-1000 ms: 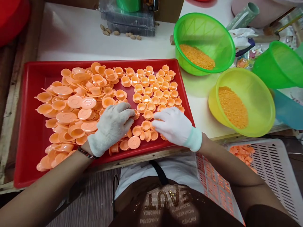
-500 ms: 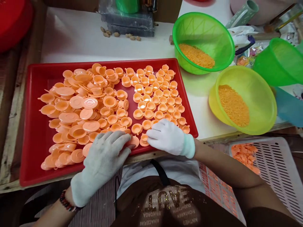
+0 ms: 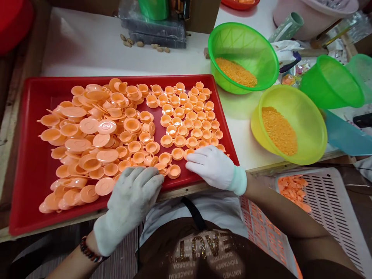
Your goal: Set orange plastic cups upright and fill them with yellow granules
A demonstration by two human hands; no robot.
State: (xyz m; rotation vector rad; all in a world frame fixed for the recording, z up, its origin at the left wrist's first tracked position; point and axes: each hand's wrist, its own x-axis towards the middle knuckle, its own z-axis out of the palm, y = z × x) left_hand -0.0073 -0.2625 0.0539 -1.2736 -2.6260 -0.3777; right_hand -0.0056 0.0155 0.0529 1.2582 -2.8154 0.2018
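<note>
Small orange toy teacups and saucers fill much of a red tray (image 3: 192,179). At the tray's near edge, my gloved left hand (image 3: 136,193) has its fingers curled, with a toy teacup (image 3: 161,166) at the fingertips; the thumb is mostly hidden. Just right of it a toy cup on a saucer (image 3: 174,171) stands upright. My gloved right hand (image 3: 210,166) lies palm down over the front of the cup rows, fingers stretched out close together, fingertips near a cup (image 3: 189,152). What lies under the palm is hidden.
Left in the tray is a jumbled pile of saucers and cups (image 3: 90,126); upright cups in rows (image 3: 197,124) sit at right. A green bowl (image 3: 241,58) and a yellow bowl (image 3: 290,128) hold orange granules. Below right is a white slotted basket (image 3: 334,201) with orange pieces.
My right hand has shifted slightly right, away from the cup and saucer at the front edge. A teacup now shows at my left fingertips where a bare saucer was. The view has shifted a little.
</note>
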